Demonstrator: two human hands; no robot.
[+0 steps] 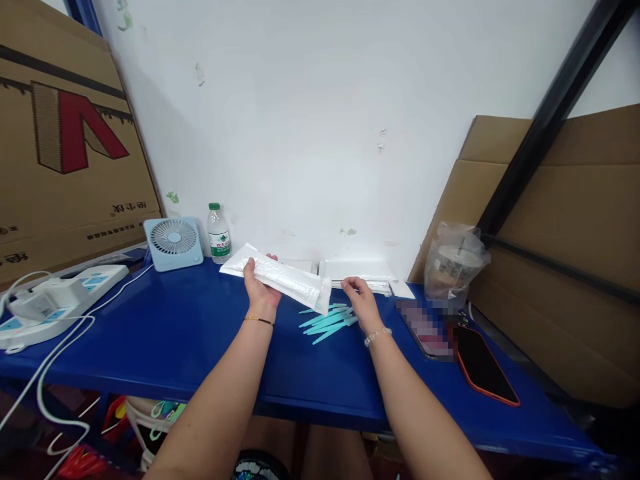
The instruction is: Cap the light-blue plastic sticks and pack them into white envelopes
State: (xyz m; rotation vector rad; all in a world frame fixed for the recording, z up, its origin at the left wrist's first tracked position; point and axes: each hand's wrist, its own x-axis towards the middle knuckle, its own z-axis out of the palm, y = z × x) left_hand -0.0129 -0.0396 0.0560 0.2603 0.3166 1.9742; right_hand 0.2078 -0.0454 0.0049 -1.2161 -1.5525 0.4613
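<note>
Starting at the far left, a white power strip [55,303] lies on the blue surface [190,340] with white cables trailing off its edge, and a big cardboard box [65,147] leans behind it. Next come a small light-blue fan [173,243] and a water bottle [219,234] with a green cap, both standing upright near the white wall.

My left hand [260,287] is raised just above the surface, its grip closed around a white plastic packet [280,279] (thumb underneath, fingers curled over the far edge). The packet stretches to the right and tilts down toward a loose pile of teal sticks [327,321] lying on the surface.

My right hand [361,300] sits just beside those sticks, fingers bent and resting on a low stack of white packets [363,272] against the wall; its grip holds nothing that I can make out.

Further right, a plastic cup in a clear bag [453,263] stands upright, and two phones lie flat near it: one blurred [425,328], one dark with an orange rim [484,365]. More cardboard [565,247] leans at the far right.
</note>
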